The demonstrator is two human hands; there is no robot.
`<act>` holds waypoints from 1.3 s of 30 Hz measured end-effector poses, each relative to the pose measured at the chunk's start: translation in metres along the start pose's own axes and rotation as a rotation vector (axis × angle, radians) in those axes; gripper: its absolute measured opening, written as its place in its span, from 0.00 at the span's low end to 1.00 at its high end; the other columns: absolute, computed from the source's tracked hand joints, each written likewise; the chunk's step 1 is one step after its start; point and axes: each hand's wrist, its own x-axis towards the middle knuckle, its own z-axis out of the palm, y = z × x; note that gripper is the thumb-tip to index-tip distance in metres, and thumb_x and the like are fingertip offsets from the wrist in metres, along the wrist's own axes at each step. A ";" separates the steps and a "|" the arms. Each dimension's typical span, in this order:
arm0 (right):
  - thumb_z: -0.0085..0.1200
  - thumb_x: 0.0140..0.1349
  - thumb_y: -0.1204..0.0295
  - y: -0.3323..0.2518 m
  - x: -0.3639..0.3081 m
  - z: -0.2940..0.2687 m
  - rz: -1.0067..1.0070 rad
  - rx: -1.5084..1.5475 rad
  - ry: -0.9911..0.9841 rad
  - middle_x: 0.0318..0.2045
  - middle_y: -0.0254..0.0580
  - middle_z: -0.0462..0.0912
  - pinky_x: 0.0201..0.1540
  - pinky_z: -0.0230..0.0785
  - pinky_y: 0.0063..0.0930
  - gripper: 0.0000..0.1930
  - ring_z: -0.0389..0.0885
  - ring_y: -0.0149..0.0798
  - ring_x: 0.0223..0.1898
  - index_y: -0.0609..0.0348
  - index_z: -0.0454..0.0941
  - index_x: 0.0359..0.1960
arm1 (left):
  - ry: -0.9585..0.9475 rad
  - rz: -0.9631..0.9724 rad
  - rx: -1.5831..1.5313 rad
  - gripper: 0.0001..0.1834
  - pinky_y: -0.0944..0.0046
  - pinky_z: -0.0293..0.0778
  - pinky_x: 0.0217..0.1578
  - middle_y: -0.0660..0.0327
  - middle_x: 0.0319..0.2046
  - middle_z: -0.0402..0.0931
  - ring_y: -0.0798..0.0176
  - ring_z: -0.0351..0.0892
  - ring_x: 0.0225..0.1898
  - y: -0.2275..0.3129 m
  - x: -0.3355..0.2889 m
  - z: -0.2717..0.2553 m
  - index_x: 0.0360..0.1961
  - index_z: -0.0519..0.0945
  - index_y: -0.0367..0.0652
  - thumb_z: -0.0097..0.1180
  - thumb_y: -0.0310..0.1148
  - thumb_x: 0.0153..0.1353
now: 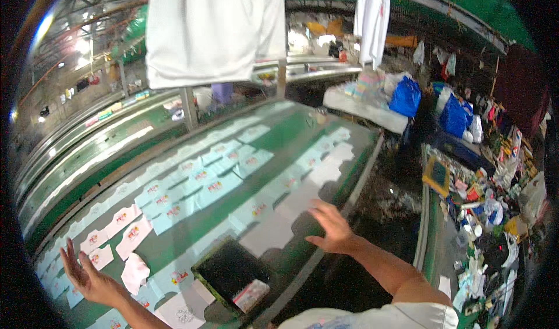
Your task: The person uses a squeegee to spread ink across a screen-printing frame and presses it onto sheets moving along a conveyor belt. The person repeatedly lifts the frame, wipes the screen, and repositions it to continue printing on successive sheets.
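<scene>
My left hand is raised over the left end of a long green table, fingers spread and holding nothing. Beside it lie pale pink fabric pieces with small red prints, and one crumpled pink piece. My right hand, its fingers also apart, hovers near the table's right edge, by a row of plain whitish fabric pieces. Between my hands rests a dark rectangular frame with a greenish rim. A red-and-white item sits at its near corner. Light blue printed pieces cover the table's middle.
White cloths hang above the table's far side. More long tables run along the left. At the far right stand a pale bench and blue plastic bags. A cluttered heap lines the right side, across a dark aisle.
</scene>
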 end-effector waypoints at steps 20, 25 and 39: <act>0.60 0.65 0.70 -0.118 -0.061 0.180 -0.314 0.298 -0.617 0.61 0.48 0.85 0.68 0.73 0.50 0.20 0.83 0.53 0.62 0.56 0.84 0.59 | -0.728 -0.527 0.542 0.35 0.45 0.64 0.76 0.40 0.73 0.74 0.38 0.72 0.75 -0.014 -0.371 -0.084 0.68 0.82 0.38 0.63 0.13 0.56; 0.59 0.64 0.75 -0.113 -0.056 0.184 -0.304 0.292 -0.539 0.60 0.46 0.85 0.65 0.75 0.50 0.20 0.83 0.52 0.63 0.54 0.86 0.59 | -0.709 -0.560 0.506 0.30 0.46 0.66 0.75 0.40 0.73 0.75 0.39 0.74 0.72 -0.022 -0.378 -0.094 0.59 0.87 0.40 0.64 0.13 0.53; 0.61 0.62 0.77 0.026 -0.076 0.154 -0.280 0.359 -0.349 0.61 0.45 0.86 0.66 0.76 0.49 0.19 0.83 0.52 0.62 0.56 0.87 0.55 | -0.628 -0.507 0.297 0.22 0.47 0.67 0.72 0.39 0.77 0.70 0.42 0.72 0.74 0.008 -0.450 0.017 0.42 0.89 0.47 0.61 0.08 0.52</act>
